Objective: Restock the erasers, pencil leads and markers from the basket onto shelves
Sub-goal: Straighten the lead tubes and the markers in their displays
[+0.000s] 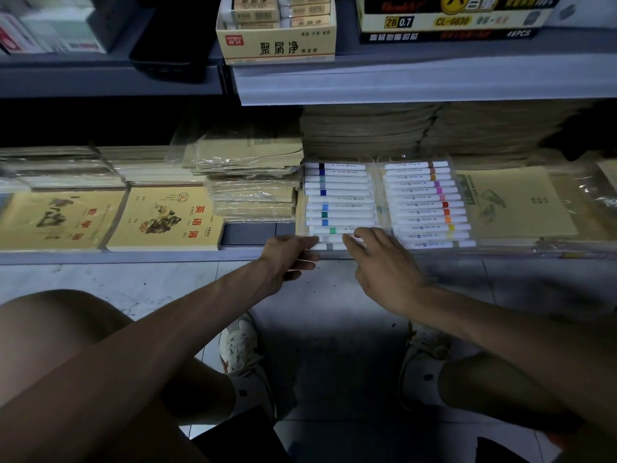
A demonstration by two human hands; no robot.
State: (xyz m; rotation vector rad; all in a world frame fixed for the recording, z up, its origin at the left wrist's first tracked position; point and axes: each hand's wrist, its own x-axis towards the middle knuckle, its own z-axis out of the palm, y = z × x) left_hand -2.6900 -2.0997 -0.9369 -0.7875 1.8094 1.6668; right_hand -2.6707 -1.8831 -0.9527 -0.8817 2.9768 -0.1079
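Note:
A clear plastic marker case (380, 202) lies flat on the lower shelf (167, 257), with two rows of white markers with coloured bands inside. My left hand (290, 257) grips the case's front left corner, thumb on top. My right hand (384, 259) rests on the front edge of the left row, fingers spread over the lowest markers. On the upper shelf stand an open eraser box (277, 35) and a black-and-yellow pencil lead box (450, 20). The basket is not in view.
Yellow exercise books (165, 218) and wrapped brown notebook stacks (253, 175) fill the lower shelf left of the case; another book (514, 202) lies to its right. A dark object (173, 38) sits on the upper shelf. My knees and shoes are over the tiled floor below.

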